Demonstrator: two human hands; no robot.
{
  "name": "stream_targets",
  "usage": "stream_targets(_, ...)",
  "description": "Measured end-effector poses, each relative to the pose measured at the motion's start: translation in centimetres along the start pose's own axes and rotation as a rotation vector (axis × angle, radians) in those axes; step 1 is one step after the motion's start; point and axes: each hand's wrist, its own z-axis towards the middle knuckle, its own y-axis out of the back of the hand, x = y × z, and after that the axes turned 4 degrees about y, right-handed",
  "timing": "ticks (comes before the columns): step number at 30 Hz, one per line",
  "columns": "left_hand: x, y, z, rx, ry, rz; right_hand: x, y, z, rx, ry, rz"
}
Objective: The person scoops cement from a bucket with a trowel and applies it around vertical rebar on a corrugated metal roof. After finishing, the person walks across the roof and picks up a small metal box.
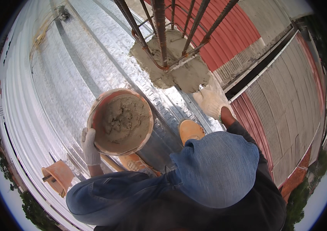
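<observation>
Left hand (90, 146): gloved, fingers closed on the rim of a round pan of mortar (120, 121), held over the shiny metal roof (48, 84).
Right hand (211, 101): gloved, pressed on the wet mortar patch (178, 69); how far the fingers are closed is hidden.
Patch: around the base of rusty steel bars (161, 30).
Boots (190, 131): on the roof, below the pan.

Orange bucket (120, 121) of wet grey mortar, nearly full, gripped at its lower-left rim by gloved left hand (90, 146) | mortar mound (175, 63) packed around rusty rebar base, gloved right hand (211, 100) touching its lower-right edge
</observation>
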Motion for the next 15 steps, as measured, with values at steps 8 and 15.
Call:
stream_targets(8, -0.4, -0.3, 0.0, 0.045, -0.010, 0.009, -1.2, -1.3, -1.7, -0.027, 0.003, 0.173)
stream_targets(15, -0.1, -0.1, -0.3, 0.024, 0.001, -0.008, -1.5, -1.3, -2.5, 0.127, -0.110, 0.244)
